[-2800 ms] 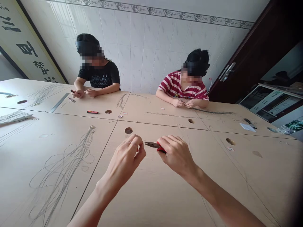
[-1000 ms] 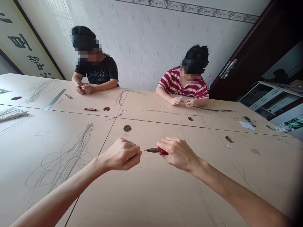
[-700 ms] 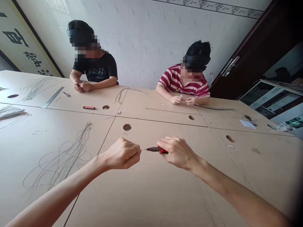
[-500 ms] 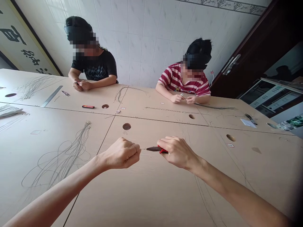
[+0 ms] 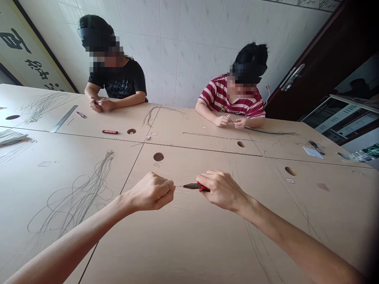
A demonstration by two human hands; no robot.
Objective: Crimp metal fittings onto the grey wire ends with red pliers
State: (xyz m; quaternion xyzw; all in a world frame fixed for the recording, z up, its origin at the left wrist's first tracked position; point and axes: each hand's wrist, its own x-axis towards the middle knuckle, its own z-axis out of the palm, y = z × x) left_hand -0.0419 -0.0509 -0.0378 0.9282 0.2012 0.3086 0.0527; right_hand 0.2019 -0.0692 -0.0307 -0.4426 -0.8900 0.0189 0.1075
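Observation:
My right hand point(image 5: 220, 189) is wrapped around red-handled pliers point(image 5: 192, 186), whose dark jaws point left. A short stretch of thin wire point(image 5: 179, 186) runs from the jaw tips to my left hand point(image 5: 154, 191), which is closed in a pinch on it. The rest of that wire is hidden inside the fist or too fine to make out. Both hands are over the middle of the table, a small gap apart. To the left lies a loose bundle of thin wires point(image 5: 91, 185), looped, with small fittings gathered at its upper end.
Across the table point(image 5: 177, 244), two people work with small items in their hands. A red marker-like item point(image 5: 110, 131), a metal ruler point(image 5: 64, 118) and more strands point(image 5: 44, 106) lie toward the far left. Round holes point(image 5: 158, 157) pierce the tabletop. A plastic bottle point(image 5: 367, 153) is at right.
My hands keep nearly the same pose, wire still between fist and pliers. The view has shifted slightly, and the far people sit a little higher in it.

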